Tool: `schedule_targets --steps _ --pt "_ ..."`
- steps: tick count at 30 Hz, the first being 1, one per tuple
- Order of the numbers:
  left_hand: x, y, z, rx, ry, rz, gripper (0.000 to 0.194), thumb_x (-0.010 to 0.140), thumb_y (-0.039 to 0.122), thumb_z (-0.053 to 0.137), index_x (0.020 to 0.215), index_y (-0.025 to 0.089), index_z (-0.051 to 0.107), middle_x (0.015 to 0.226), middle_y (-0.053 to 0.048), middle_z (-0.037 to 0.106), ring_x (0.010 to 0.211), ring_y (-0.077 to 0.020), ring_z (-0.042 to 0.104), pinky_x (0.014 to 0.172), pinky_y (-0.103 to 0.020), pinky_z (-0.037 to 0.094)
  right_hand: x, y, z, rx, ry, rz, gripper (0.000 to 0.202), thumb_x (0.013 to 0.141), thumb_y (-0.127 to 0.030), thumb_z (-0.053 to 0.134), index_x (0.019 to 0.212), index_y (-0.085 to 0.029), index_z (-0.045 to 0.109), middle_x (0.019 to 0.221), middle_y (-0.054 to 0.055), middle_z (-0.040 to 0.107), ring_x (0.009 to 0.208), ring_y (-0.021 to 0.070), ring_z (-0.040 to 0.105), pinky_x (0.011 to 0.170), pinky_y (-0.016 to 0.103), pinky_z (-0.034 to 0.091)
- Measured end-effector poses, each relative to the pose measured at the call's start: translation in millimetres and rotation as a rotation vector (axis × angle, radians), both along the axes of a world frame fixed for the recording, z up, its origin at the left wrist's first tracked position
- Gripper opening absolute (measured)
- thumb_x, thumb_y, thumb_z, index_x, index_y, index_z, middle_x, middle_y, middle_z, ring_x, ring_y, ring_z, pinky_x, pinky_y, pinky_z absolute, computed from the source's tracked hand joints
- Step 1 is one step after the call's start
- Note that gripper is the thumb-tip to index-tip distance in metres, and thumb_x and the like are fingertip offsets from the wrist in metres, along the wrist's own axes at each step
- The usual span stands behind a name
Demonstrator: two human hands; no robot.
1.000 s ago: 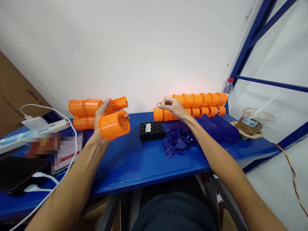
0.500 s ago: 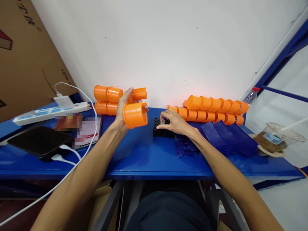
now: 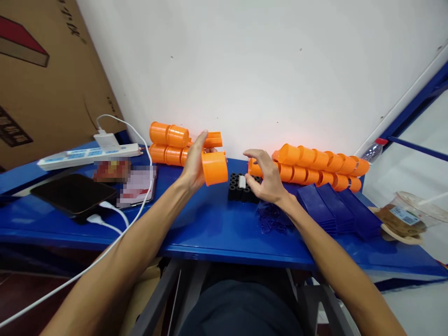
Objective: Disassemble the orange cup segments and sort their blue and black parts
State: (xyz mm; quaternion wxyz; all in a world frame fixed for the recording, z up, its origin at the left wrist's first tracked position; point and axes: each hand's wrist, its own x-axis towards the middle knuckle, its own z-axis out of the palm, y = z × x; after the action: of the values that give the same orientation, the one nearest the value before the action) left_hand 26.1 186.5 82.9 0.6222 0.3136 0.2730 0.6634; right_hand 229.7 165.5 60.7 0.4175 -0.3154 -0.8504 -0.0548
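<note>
My left hand [image 3: 196,163] is closed around an orange plastic cup [image 3: 214,168], held tilted on its side above the table; part of the grip is hidden behind the cup. Just beyond that hand lies a ridged orange piece [image 3: 213,139]. My right hand [image 3: 266,175] hovers with thumb and fingers apart, nothing between them. Below its fingertips stands a cluster of black tubes [image 3: 234,189], with a small white piece [image 3: 242,181] on top. Crumpled dark blue scraps [image 3: 272,219] lie under my right wrist.
Orange cups are stacked on their sides at the left [image 3: 163,134] and right [image 3: 317,159] along the wall. Blue flat pieces [image 3: 327,210] lie in piles beside a drink cup [image 3: 402,214]. Left are a power strip [image 3: 87,156], a black device [image 3: 72,193] and a white cable [image 3: 143,205].
My right hand has opened and risen off the black tubes, uncovering the white piece. My left hand still holds the orange cup. The whole view has shifted slightly.
</note>
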Motion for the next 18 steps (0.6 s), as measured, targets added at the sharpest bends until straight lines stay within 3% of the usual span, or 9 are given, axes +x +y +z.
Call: schedule_targets --steps 4,8,10,12,14,16,18 --pt "7 8 -11.2 0.135 0.103 0.026 0.05 0.077 0.061 0.082 0.08 0.02 0.053 0.062 0.003 0.054 0.051 -0.01 0.051 0.054 -0.025 0.047 -20 -13 -4.7 0.069 -0.255 0.047 0.087 0.088 -0.025 0.069 0.164 -0.026 0.026 0.16 0.018 0.044 0.145 0.0397 0.044 0.117 0.062 0.041" --pt "17 9 -16.8 0.213 0.269 0.061 0.055 0.083 0.073 0.068 0.089 0.02 0.054 0.076 -0.003 0.061 0.07 -0.0179 0.062 0.067 -0.031 0.052 -22 -8 -8.8 0.148 -0.281 -0.015 0.082 0.089 -0.022 0.066 0.163 -0.026 0.03 0.151 0.019 0.052 0.136 0.0413 0.052 0.114 0.063 0.043" --pt "20 5 -16.5 0.333 0.409 0.26 0.055 0.09 0.075 0.057 0.099 0.02 0.057 0.094 -0.009 0.066 0.09 -0.0236 0.066 0.083 -0.038 0.053 -15 1 -4.5 0.185 -0.168 -0.09 0.078 0.089 -0.026 0.067 0.16 -0.026 0.034 0.147 0.019 0.055 0.132 0.0413 0.053 0.111 0.063 0.045" --pt "20 -1 -15.7 0.574 0.596 0.539 0.054 0.096 0.071 0.05 0.112 0.02 0.058 0.113 -0.013 0.067 0.111 -0.0267 0.064 0.1 -0.044 0.049 -8 16 4.7 0.189 -0.022 -0.178 0.075 0.088 -0.031 0.068 0.156 -0.025 0.038 0.144 0.019 0.056 0.132 0.0406 0.053 0.11 0.063 0.046" --pt "21 -9 -16.3 0.909 0.784 0.764 0.049 0.101 0.063 0.046 0.12 0.02 0.059 0.122 -0.015 0.066 0.118 -0.0275 0.061 0.105 -0.046 0.045 -7 36 17.1 0.133 0.074 -0.212 0.07 0.086 -0.036 0.069 0.15 -0.024 0.044 0.141 0.017 0.059 0.129 0.0387 0.055 0.108 0.061 0.047" --pt "21 -16 -19.3 1.236 0.899 0.891 0.044 0.103 0.055 0.045 0.124 0.019 0.059 0.121 -0.016 0.067 0.116 -0.0278 0.062 0.101 -0.046 0.048 -15 60 29.9 -0.003 0.109 -0.17 0.062 0.084 -0.038 0.07 0.141 -0.023 0.053 0.133 0.015 0.064 0.12 0.0354 0.059 0.103 0.056 0.05" --pt "23 -19 -24.1 1.441 0.93 0.927 0.041 0.103 0.05 0.046 0.127 0.019 0.059 0.118 -0.016 0.068 0.113 -0.0282 0.064 0.097 -0.045 0.049 -34 83 40.3 -0.195 0.116 -0.091 0.056 0.08 -0.039 0.073 0.132 -0.022 0.059 0.12 0.011 0.069 0.108 0.0308 0.064 0.095 0.048 0.053"
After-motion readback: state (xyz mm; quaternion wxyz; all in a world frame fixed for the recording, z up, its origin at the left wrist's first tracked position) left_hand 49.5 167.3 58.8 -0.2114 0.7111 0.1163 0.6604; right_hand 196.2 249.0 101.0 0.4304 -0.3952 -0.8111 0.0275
